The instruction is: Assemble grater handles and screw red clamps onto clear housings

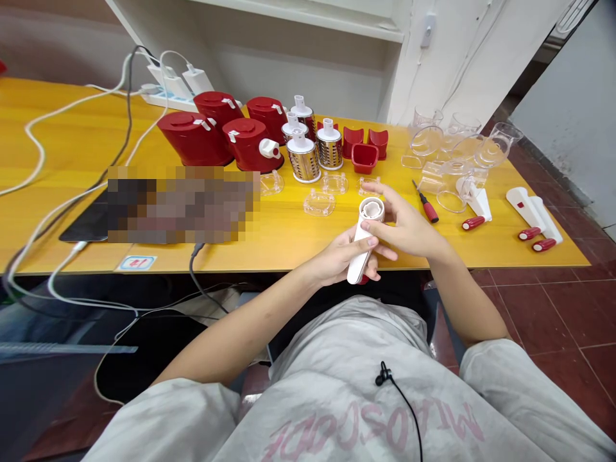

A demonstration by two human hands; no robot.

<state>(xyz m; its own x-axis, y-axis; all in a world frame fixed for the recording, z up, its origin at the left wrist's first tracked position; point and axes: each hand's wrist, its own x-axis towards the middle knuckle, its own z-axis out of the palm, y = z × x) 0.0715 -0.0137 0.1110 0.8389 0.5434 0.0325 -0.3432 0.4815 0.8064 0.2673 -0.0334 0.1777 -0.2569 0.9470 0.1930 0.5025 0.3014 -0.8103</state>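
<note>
A white crank handle (357, 265) is held between both hands just over the table's front edge. Its wide round end with a ring-shaped socket faces up and away from me, and a bit of its red knob shows underneath. My left hand (333, 258) grips the lower part, thumb on top and fingers behind. With the thumb on the handle near the socket, my right hand (409, 226) holds it from the right; its index finger stretches out past the round end. Three similar crank handles (524, 208) lie on the right, with a red-handled screwdriver (427, 205) closer by.
Red grater bodies (195, 138), metal grating drums (304, 160) and red square pushers (364, 158) stand along the back of the yellow table (269, 237). Clear plastic parts (447, 151) cluster at right; clear flat pieces (319, 203) lie mid-table. Cables (41, 144) and a power strip (168, 99) occupy the left.
</note>
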